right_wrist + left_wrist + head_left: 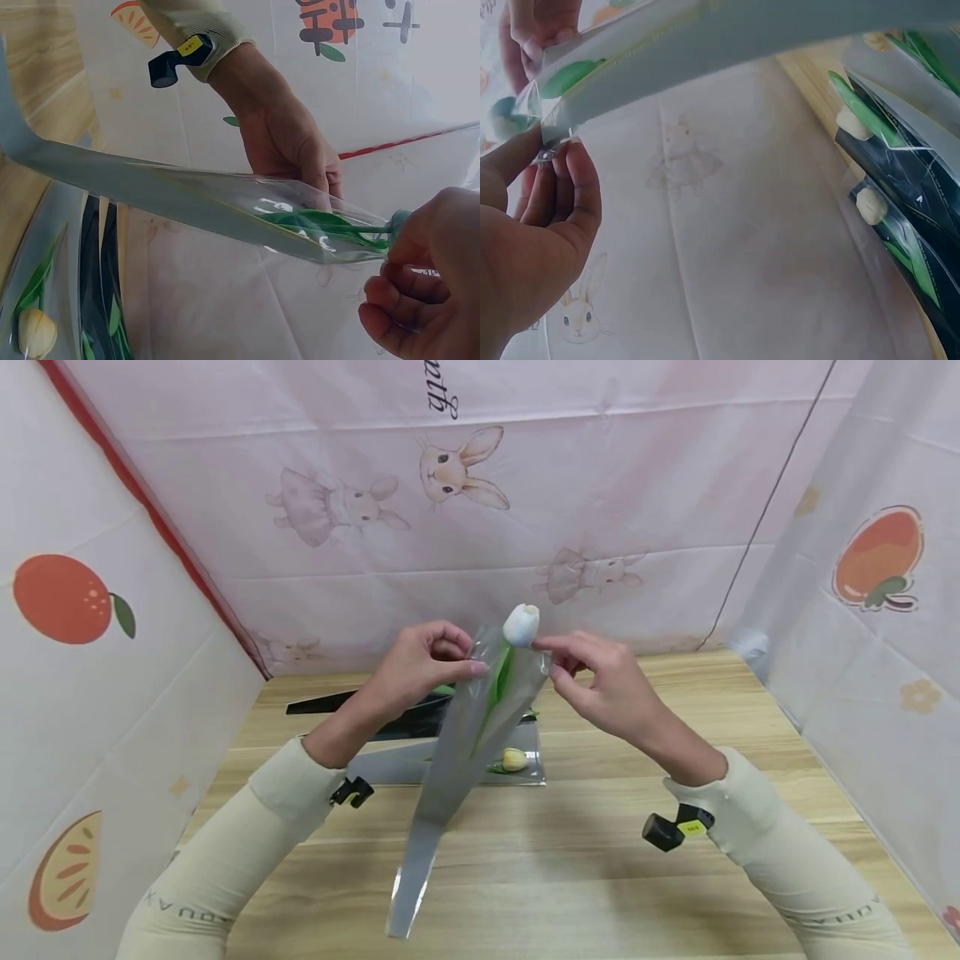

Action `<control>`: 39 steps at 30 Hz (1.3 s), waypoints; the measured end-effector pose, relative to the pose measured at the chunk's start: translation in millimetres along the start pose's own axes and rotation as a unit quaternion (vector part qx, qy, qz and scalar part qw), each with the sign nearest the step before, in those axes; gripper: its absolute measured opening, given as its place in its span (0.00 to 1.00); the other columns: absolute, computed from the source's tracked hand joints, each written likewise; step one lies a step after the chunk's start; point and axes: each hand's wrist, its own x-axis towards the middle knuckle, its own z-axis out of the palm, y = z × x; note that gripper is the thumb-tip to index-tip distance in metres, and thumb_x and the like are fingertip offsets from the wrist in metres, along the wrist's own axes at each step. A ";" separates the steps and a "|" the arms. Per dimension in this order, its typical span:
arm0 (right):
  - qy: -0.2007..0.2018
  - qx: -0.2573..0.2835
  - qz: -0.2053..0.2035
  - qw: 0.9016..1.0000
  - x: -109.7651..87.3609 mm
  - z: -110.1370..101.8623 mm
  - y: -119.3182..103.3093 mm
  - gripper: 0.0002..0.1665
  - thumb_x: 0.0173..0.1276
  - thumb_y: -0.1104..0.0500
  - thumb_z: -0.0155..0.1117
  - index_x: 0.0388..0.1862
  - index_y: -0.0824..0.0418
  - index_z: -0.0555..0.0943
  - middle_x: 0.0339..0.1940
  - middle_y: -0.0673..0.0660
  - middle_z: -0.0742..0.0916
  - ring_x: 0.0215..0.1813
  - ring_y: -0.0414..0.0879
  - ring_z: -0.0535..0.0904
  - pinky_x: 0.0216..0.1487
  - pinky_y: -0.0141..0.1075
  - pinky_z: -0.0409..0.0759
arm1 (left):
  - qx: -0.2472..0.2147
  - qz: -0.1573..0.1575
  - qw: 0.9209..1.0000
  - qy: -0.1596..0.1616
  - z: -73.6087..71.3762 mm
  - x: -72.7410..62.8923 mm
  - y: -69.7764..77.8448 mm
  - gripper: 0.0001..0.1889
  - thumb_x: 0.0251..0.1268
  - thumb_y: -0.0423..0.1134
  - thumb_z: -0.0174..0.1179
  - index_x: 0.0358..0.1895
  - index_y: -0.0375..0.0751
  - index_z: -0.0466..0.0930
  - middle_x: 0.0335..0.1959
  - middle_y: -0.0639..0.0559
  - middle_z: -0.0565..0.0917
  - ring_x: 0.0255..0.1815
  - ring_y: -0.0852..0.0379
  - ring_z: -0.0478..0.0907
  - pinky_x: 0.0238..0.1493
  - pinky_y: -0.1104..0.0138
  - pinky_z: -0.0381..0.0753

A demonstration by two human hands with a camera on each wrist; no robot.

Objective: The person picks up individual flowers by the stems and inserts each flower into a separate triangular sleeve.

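A white tulip [521, 625] with green leaves stands in a grey, clear-fronted flower sleeve [448, 777], its bloom above the sleeve's mouth. The sleeve is held off the table, slanting down towards its narrow lower end. My left hand [420, 662] pinches the left edge of the mouth between thumb and fingers. On the opposite edge, my right hand [606, 678] pinches the film, its index finger reaching to the base of the bloom. In the right wrist view the green leaves [311, 221] show through the clear film; the bloom is mostly hidden behind my right hand [427, 270].
On the wooden table [600, 852] behind the raised sleeve lies a yellow tulip [514, 760] in another grey sleeve [390, 765]. Beyond it are black sleeves [330, 702] with pale tulips [871, 205]. Printed cloth walls [637, 460] enclose the back and sides.
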 end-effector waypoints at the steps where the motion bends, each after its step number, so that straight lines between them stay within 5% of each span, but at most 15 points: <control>1: -0.006 -0.001 0.003 1.000 0.2 0.0 0.1 0.18 0.67 0.74 0.63 0.54 0.67 0.86 0.37 0.57 0.88 0.36 0.41 0.82 0.40 0.25 0.82 | 0.000 -0.001 1.000 0.002 -0.2 0.0 -0.3 0.17 0.60 0.36 0.77 0.48 0.34 0.82 0.36 0.47 0.88 0.36 0.57 0.85 0.41 0.66 0.87; 10: -0.045 0.005 0.053 0.998 1.1 1.0 -1.0 0.07 0.70 0.69 0.66 0.45 0.65 0.86 0.36 0.56 0.88 0.35 0.43 0.81 0.38 0.30 0.82 | 0.010 -0.013 1.000 0.013 0.3 -1.1 -1.4 0.16 0.59 0.37 0.77 0.46 0.37 0.83 0.37 0.47 0.88 0.37 0.55 0.84 0.38 0.69 0.84; 14: -0.017 0.002 0.053 0.998 -0.4 3.8 -1.4 0.05 0.67 0.66 0.73 0.42 0.62 0.88 0.36 0.53 0.87 0.36 0.42 0.80 0.40 0.29 0.82 | 0.011 -0.020 1.000 0.015 1.8 -0.4 -4.1 0.16 0.60 0.38 0.77 0.47 0.37 0.83 0.37 0.46 0.88 0.38 0.55 0.85 0.39 0.68 0.85; 20: 0.083 0.001 -0.022 0.996 -2.7 11.8 4.3 0.05 0.60 0.69 0.79 0.35 0.65 0.90 0.40 0.57 0.89 0.45 0.48 0.85 0.52 0.25 0.80 | -0.006 -0.040 0.999 0.027 2.2 -1.2 -3.0 0.17 0.61 0.40 0.76 0.48 0.37 0.82 0.36 0.48 0.86 0.37 0.54 0.83 0.38 0.69 0.84; 29: 0.142 -0.010 -0.100 0.985 -1.5 18.4 7.8 0.05 0.61 0.69 0.77 0.35 0.64 0.90 0.32 0.57 0.92 0.36 0.46 0.84 0.41 0.23 0.74 | -0.005 -0.025 0.999 0.024 0.8 -1.9 -4.5 0.16 0.61 0.40 0.76 0.47 0.38 0.83 0.36 0.49 0.87 0.36 0.55 0.83 0.37 0.69 0.84; 33: 0.141 -0.020 -0.089 0.986 -0.7 17.0 7.0 0.08 0.62 0.68 0.77 0.40 0.67 0.88 0.34 0.59 0.92 0.38 0.48 0.86 0.43 0.21 0.75 | -0.010 0.011 1.000 0.016 -1.2 -2.8 -7.0 0.14 0.62 0.39 0.76 0.45 0.38 0.82 0.35 0.49 0.87 0.35 0.56 0.83 0.38 0.69 0.84; 39: 0.128 0.049 -0.005 0.991 -0.4 14.9 4.6 0.34 0.60 0.72 0.77 0.65 0.73 0.76 0.34 0.62 0.91 0.39 0.35 0.85 0.50 0.21 0.80 | -0.027 0.033 0.999 0.009 -2.5 -3.0 -7.4 0.14 0.63 0.38 0.75 0.45 0.39 0.82 0.33 0.52 0.88 0.34 0.58 0.84 0.40 0.67 0.86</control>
